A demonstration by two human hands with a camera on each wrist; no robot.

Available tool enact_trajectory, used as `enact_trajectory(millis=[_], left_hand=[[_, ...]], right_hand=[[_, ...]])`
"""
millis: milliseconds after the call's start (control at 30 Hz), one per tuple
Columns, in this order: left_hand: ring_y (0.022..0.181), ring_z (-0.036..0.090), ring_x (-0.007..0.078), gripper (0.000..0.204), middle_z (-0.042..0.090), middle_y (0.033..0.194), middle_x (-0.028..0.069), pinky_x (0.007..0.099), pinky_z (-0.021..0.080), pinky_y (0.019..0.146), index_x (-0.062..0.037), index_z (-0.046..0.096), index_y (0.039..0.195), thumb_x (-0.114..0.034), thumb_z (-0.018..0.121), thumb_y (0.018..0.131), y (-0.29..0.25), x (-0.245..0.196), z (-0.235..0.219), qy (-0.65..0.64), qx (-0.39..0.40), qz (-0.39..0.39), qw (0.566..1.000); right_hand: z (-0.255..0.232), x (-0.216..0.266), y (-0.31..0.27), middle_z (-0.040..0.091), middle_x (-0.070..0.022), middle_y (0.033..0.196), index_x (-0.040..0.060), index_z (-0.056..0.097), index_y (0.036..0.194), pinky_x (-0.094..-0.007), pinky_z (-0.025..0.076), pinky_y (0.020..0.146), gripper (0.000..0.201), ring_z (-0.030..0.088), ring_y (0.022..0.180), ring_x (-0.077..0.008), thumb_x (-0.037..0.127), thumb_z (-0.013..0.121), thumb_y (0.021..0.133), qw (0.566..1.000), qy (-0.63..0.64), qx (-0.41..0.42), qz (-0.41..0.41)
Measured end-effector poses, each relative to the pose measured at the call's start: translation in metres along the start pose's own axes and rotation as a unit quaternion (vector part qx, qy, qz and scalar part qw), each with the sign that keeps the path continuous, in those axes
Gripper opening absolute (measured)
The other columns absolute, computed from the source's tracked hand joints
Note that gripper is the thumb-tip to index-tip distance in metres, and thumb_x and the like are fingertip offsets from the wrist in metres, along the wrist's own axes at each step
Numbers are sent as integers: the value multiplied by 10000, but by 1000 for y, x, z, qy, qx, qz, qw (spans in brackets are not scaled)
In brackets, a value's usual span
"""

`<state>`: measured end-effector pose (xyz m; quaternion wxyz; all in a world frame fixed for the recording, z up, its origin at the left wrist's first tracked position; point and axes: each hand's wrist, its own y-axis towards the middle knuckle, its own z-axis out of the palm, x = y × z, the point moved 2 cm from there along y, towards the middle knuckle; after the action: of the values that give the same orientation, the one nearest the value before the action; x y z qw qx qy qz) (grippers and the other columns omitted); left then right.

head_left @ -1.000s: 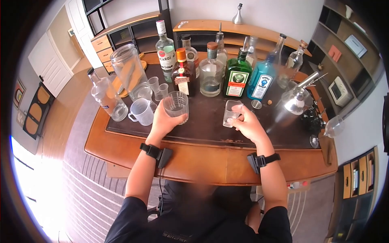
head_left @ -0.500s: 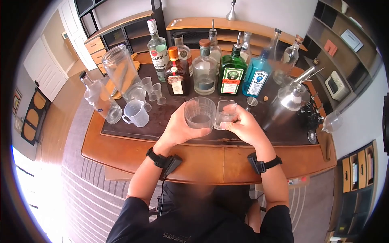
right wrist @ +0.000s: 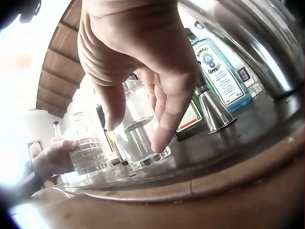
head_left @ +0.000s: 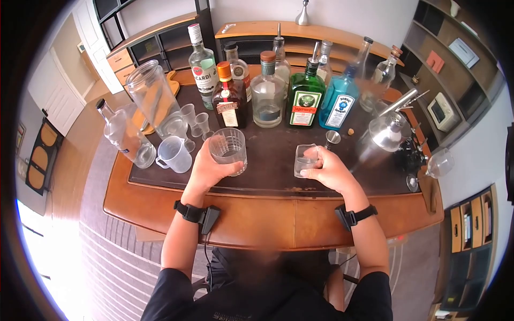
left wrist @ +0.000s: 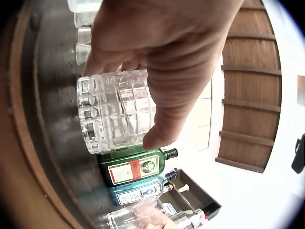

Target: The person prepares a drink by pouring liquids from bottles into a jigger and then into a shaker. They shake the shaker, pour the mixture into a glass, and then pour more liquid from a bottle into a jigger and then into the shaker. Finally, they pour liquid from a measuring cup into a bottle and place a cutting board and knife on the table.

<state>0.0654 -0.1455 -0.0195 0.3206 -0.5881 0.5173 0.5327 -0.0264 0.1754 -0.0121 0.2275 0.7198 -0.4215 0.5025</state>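
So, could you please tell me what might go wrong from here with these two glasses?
The left hand, holding the patterned glass, could bump the clear jug close beside it. The right hand, gripping the smaller glass, might tip the metal jigger standing nearby. Either glass could slip if its grip loosens.

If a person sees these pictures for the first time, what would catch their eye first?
Probably the green bottle and the blue bottle, side by side toward the far edge of the table. Nearer the person, the left hand grips a patterned tumbler and the right hand a narrower glass. A shiny metal vessel stands on the right.
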Motion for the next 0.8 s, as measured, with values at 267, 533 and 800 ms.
enact_trajectory(millis=[267,533,800], left_hand=[[1134,622,210,882,641,1218,148,356,502,1006,85,468,1342,-186,939,646,5,17,-6,-17,-40,-4,999],[1196,548,220,1025,551,1293,155,360,467,1038,40,350,1436,-158,954,632,-3,15,-1,-8,-80,37,996],[1198,569,243,1018,517,1333,181,377,482,1029,28,326,1481,-167,935,689,-7,10,5,-1,-105,66,992]], right_hand=[[-2,-3,5,593,-136,1239,-27,476,1399,-299,554,708,680,622,944,-153,68,817,819,993,102,39,35],[-20,48,-46,645,-71,1023,1,622,1307,-226,431,576,640,493,640,-39,268,877,784,978,-87,-186,-33],[-83,74,-83,570,-39,796,24,679,1096,-283,423,647,348,536,760,-109,212,826,842,781,-234,-546,-192]])
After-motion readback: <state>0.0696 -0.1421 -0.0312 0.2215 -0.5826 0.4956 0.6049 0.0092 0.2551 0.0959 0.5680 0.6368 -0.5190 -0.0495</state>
